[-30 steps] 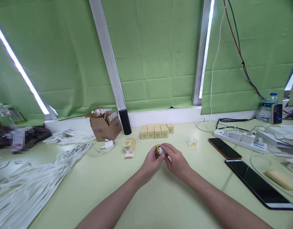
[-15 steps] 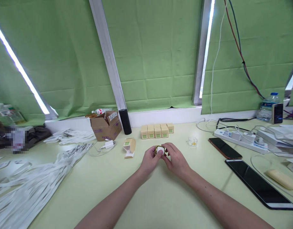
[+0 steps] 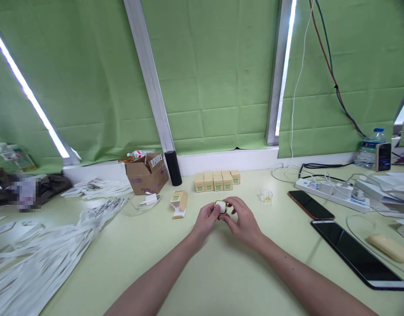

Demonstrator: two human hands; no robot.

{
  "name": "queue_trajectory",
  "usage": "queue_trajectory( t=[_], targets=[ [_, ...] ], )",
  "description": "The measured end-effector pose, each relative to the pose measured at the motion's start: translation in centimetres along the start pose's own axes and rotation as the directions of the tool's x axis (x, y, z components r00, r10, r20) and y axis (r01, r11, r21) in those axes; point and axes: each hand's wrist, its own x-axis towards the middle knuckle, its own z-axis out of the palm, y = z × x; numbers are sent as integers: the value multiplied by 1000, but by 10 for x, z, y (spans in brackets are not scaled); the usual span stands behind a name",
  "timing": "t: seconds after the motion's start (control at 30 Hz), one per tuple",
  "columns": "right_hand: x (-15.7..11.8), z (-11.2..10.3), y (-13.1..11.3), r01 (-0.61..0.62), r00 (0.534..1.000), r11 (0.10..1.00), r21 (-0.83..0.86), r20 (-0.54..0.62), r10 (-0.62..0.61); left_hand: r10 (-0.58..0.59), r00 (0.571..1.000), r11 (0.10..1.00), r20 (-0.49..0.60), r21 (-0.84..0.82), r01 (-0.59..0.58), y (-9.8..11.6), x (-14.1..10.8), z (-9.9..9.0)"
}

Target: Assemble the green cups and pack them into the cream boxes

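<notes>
Between my two hands, above the middle of the table (image 3: 218,272), is a small white rounded-square case (image 3: 221,207) with a yellow and dark rim. My left hand (image 3: 203,221) grips its left side, the thumb lying against the white face. Curled around the right side, my right hand (image 3: 244,220) has its thumb and fingertips at the case's edge. An opened small cardboard box (image 3: 178,202) lies to the left, flap toward me. Behind the hands stands a row of several small tan boxes (image 3: 213,181) with green labels.
A small clear container (image 3: 265,195) sits right of the hands. Farther right are two phones (image 3: 310,204), (image 3: 356,252), a power strip (image 3: 333,193) and cables. At left are white straps (image 3: 63,237), a charger (image 3: 150,199), a brown carton (image 3: 147,175) and a black cylinder (image 3: 173,168).
The case has turned slightly in my hands, so more of its white face and rim shows. My right fingers have shifted a little along its edge.
</notes>
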Motion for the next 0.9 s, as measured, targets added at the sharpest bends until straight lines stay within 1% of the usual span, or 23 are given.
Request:
queue_trajectory(
  t=[0.17,0.23,0.27,0.3,0.33,0.4,0.47,0.5,0.57,0.63,0.73,0.9],
  targets=[
    [5,-3,-6,-117,993,974,194,5,118,89,991,988,-96,137,-75,-3,1,-9],
    [7,-4,-7,-175,984,950,260,16,177,169,977,956,-129,264,-131,-5,1,-14],
    [7,-4,-7,-206,978,935,289,27,207,239,960,918,-147,357,-173,-6,0,-16],
    [8,-4,-7,-238,971,919,316,42,237,323,937,853,-131,469,-229,-7,0,-19],
    [8,-3,-6,-267,963,902,339,58,263,418,903,764,-96,576,-292,-8,-1,-21],
    [8,-3,-6,-312,949,870,382,88,302,577,815,544,51,721,-430,-7,-3,-24],
    [9,-3,-6,-336,941,842,422,118,317,661,724,348,197,775,-528,-5,-5,-24],
    [9,-3,-6,-345,938,830,438,133,320,682,689,276,244,787,-552,-3,-6,-23],
    [10,-4,-7,-361,932,813,457,161,324,708,646,184,286,808,-560,-1,-7,-20],
    [10,-4,-7,-371,928,805,463,172,329,725,619,132,301,821,-555,1,-7,-17],
    [10,-2,-5,-379,925,796,472,175,337,741,590,91,319,823,-560,2,-7,-16],
    [8,2,-2,-374,927,793,481,224,302,737,581,57,345,825,-562,5,-6,-17]
  ],
)
